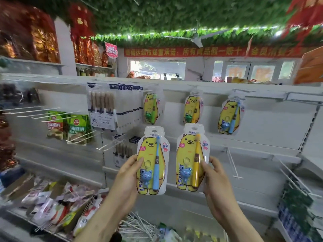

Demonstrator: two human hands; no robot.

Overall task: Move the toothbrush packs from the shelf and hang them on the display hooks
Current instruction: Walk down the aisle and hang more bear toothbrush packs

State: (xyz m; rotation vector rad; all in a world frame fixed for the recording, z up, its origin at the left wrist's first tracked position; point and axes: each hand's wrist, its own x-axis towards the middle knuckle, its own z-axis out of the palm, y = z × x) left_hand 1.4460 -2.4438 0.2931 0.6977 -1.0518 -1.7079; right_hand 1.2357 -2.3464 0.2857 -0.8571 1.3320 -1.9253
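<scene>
Two hands raise bear-shaped packs before the display wall: left hand [128,173] pinches the blue-brush pack [151,161] at its edge, right hand [216,182] likewise grips the yellow-brush pack [191,158]. Three hung packs [193,109] show above. Hanging likely comes next, each top slot needing a bare hook [232,163].

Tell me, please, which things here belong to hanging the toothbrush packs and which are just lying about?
Job: blue-brush pack in the left hand; yellow-brush pack in the right hand; hung bear packs; bare hook.
Lying about: green seasoning bags; loose packets on the lower shelf; spray bottles.
</scene>
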